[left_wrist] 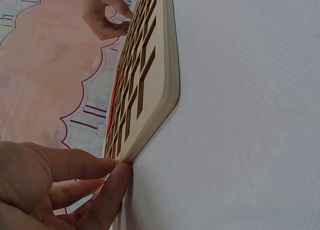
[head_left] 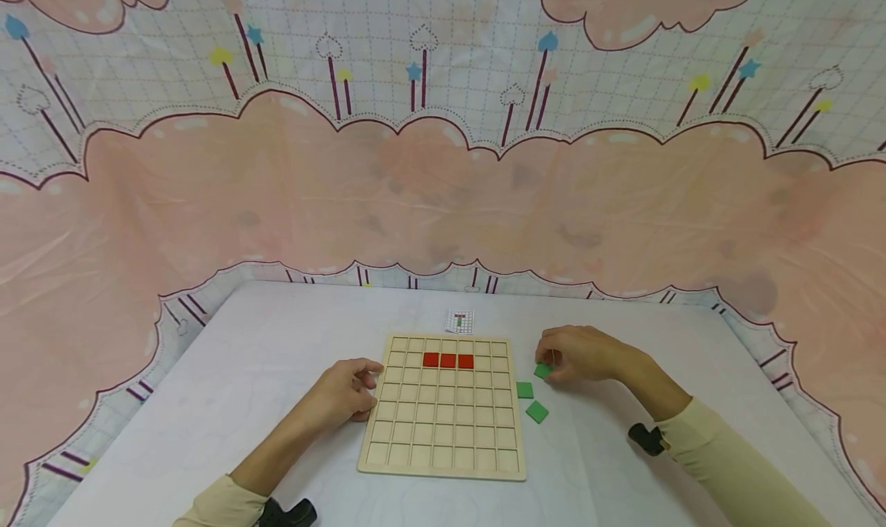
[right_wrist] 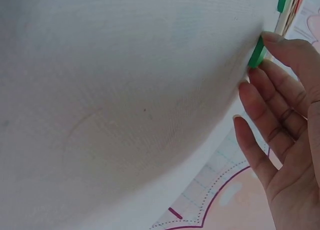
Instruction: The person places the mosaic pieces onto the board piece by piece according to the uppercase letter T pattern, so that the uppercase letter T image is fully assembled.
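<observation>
A square wooden grid board [head_left: 443,469] lies on the table, with three red tiles [head_left: 448,361] side by side in an upper row. My left hand [head_left: 344,391] is at the board's left edge, thumb and fingertips spaced along it; in the left wrist view, fingertips [left_wrist: 117,180] touch the board's side [left_wrist: 170,85]. Right of the board, my right hand [head_left: 581,351] pinches a green tile [head_left: 543,371] between thumb and finger. In the right wrist view that green tile [right_wrist: 257,53] stays low at the table, its other fingers spread loosely.
Two more green tiles, one [head_left: 524,390] beside the board's right edge and another [head_left: 537,411] turned slantwise, lie nearer me. Behind the board is a small pattern card [head_left: 460,321] with a red and green figure. A printed cloth [head_left: 443,204] hangs behind the white table [head_left: 311,311].
</observation>
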`<state>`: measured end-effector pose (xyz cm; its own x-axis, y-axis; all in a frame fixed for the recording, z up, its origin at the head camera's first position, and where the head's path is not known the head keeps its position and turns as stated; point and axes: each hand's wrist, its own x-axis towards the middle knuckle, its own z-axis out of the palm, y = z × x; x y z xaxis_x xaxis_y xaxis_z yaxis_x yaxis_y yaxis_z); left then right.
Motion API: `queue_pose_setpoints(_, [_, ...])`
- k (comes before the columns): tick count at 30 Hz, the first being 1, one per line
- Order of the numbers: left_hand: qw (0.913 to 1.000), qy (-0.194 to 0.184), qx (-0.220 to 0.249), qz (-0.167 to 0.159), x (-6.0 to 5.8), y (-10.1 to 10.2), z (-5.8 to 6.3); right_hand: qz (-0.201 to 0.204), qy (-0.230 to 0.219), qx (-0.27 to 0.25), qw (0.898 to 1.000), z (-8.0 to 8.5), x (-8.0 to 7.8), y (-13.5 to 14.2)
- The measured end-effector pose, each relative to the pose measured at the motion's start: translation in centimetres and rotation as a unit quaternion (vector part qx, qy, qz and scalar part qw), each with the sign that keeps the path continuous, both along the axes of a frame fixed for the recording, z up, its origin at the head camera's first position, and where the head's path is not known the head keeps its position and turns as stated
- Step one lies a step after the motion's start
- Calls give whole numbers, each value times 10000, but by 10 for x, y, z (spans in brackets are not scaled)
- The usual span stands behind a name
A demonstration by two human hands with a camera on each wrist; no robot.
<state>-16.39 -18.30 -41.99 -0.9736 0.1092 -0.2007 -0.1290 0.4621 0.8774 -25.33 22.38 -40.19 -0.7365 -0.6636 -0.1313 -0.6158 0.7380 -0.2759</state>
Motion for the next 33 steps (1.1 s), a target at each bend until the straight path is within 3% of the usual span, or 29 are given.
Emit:
queue_pose_setpoints(20, [10000,-29,48,-13,-1,0,0,55,-50,-105,9999,4,-6,-8])
queue_pose_setpoints(33, [10000,-66,5,20,0,1,1,109,-97,-59,9999,13,-6,-27])
